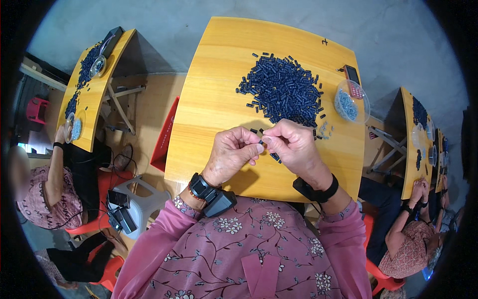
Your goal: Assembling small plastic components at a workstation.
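- Both hands meet over the near middle of the yellow desk [209, 99], fingertips almost touching.
- The left hand [230, 154] is curled, thumb and forefinger pressed together on one small dark tube piece [260, 142]; the grip is a tight pinch.
- The right hand [294, 147] comes in from the other side, its fingers also closed in a pinch at the same spot; whether it holds a second bit I cannot tell, it is too small.
- The little piece sits right between the two grips, and its long axis seems to run across, left to right, from one hand toward the other. Neither hand is nearer; both are on it.
- Beyond the hands, farther up the desk and a little right, lies the big heap of dark blue tube pieces [281, 89], with loose ones strewn near the right hand.
- A clear round bowl [352, 101] of pale grey bits stands at the right edge, just beside a small dark device with red keys [353, 79].
- A few pale bits [324, 130] lie on the wood between heap and bowl.
- Black bands wrap each wrist: the left wristband [211, 193] and the right wristband [316, 190].
- Other people sit at like desks on either side, with their own heaps and bowls.
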Motion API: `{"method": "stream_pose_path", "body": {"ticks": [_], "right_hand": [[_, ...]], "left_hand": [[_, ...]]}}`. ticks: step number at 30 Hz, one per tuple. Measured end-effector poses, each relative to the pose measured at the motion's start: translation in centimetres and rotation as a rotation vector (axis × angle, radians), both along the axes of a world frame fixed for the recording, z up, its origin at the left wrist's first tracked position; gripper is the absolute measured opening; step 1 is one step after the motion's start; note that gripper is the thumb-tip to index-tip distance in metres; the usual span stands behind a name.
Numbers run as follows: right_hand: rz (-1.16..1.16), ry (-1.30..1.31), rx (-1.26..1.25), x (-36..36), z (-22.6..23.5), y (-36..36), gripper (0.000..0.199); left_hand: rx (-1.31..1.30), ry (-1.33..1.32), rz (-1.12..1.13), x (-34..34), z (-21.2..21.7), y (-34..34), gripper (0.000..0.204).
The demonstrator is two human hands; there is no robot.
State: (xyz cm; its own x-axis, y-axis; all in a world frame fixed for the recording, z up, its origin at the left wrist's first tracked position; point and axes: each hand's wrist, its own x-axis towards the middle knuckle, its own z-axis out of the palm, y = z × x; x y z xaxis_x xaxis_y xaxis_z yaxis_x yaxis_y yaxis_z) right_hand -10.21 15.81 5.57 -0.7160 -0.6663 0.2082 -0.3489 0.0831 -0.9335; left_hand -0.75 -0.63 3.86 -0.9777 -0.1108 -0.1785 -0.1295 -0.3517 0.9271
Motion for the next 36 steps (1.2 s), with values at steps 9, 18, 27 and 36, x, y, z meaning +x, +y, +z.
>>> {"method": "stream_pose_path", "body": {"ticks": [9,18,27,36], "right_hand": [[0.092,0.053,0.089,-0.4,1.0,-0.3,0.005],[0.153,-0.133,0.120,-0.2,1.2,-0.3,0.008],[0.119,-0.407,-0.035,-0.5,0.5,0.9,0.031],[0.129,0.301,0.140,0.5,2.6,-0.3,0.034]], "left_hand": [[-0.039,0.019,0.045,0.4,-0.5,0.4,0.007],[-0.127,0.020,0.052,0.2,-0.5,0.5,0.008],[0.275,0.005,0.038,0.0,-0.9,0.1,0.005],[0.431,-0.067,-0.021,-0.2,-0.9,0.4,0.009]]}}
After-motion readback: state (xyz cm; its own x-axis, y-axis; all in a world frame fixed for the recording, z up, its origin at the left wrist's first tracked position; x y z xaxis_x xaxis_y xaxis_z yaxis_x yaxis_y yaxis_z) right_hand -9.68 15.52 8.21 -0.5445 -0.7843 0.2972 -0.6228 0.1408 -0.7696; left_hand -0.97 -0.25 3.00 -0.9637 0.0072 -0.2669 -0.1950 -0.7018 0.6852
